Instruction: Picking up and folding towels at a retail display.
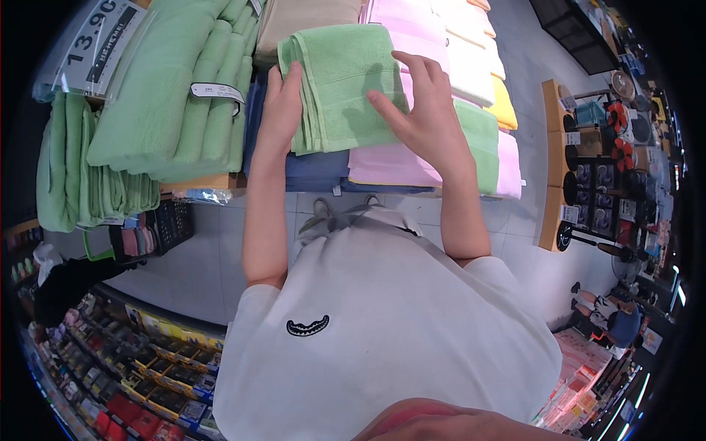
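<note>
A folded green towel lies before me on top of stacked towels, its layered edges facing left. My left hand grips those edges, thumb on top and the fingers mostly hidden. Over the right side of the towel is my right hand, thumb and fingers spread apart. Its fingertips are by the right edge, and its shadow falls on the cloth; whether they touch is hard to tell. Blue towels and pink towels lie beneath and in front. Behind it sits a beige towel stack.
Large rolled green towels with a tag stand at left, near a price sign. White towels and a yellow towel are at right. A black basket stands below left. A person is at far right.
</note>
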Action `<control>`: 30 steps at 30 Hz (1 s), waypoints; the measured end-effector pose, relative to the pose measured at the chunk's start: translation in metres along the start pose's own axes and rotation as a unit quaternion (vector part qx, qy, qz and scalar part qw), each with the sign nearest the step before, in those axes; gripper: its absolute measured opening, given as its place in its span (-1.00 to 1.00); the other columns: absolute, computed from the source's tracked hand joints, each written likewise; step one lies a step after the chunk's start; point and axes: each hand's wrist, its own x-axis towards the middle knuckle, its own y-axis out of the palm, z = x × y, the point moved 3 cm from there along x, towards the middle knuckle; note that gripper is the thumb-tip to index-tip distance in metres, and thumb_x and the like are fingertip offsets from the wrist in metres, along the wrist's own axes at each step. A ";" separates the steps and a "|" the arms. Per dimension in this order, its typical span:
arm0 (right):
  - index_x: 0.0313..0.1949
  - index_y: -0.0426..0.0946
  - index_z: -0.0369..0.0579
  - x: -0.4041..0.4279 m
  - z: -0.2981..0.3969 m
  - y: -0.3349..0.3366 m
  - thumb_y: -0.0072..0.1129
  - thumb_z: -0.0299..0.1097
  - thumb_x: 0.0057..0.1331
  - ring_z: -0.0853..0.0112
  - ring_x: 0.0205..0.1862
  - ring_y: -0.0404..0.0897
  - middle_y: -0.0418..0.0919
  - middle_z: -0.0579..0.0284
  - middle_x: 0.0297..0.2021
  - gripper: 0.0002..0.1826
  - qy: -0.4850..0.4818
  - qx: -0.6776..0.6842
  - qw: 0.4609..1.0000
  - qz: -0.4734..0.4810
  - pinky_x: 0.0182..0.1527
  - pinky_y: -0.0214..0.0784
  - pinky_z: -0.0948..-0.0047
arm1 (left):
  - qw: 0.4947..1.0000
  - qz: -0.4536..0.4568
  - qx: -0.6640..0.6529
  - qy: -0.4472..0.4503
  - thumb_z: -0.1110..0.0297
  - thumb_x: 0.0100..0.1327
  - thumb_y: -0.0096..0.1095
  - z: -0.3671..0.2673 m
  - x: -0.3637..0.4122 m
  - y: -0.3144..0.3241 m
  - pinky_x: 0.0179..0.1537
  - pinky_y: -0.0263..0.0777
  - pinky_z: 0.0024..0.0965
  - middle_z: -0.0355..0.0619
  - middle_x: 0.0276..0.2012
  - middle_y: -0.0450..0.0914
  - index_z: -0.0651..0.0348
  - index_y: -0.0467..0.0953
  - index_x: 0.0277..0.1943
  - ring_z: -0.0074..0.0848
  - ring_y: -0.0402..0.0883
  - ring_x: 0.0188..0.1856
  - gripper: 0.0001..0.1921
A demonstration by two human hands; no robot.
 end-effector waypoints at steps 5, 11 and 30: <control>0.47 0.23 0.06 -0.026 0.032 0.022 0.66 -0.12 -0.05 -0.11 0.46 0.15 0.14 -0.22 0.43 0.11 -0.116 -0.028 0.987 0.111 0.42 -0.04 -0.24 | 0.988 -0.028 -0.148 -0.036 0.28 0.62 -0.08 0.009 0.003 -0.008 0.14 0.49 -0.34 -0.03 0.16 0.59 0.38 0.41 0.28 -0.44 0.62 0.13 -0.63; 0.27 0.49 0.06 -0.020 0.009 0.028 0.61 -0.31 -0.07 0.16 0.33 0.38 0.50 0.08 0.20 -0.16 -0.107 -0.005 0.989 0.097 0.39 0.09 0.02 | 0.984 0.065 -0.131 -0.098 0.37 0.56 0.06 0.002 -0.006 -0.006 0.04 0.54 -0.40 -0.07 0.05 0.69 0.35 0.51 0.23 -0.50 0.69 0.01 -0.68; 0.25 0.43 -0.06 -0.082 -0.160 -0.039 0.30 -0.06 0.45 0.60 -0.17 0.50 0.65 0.22 -0.17 -0.48 0.342 0.380 0.856 -0.077 -0.19 0.30 0.57 | 0.966 0.008 0.249 0.071 0.31 0.56 0.09 -0.007 -0.021 0.010 0.27 0.36 -0.32 0.03 0.21 0.57 0.32 0.35 0.38 -0.38 0.55 0.20 -0.56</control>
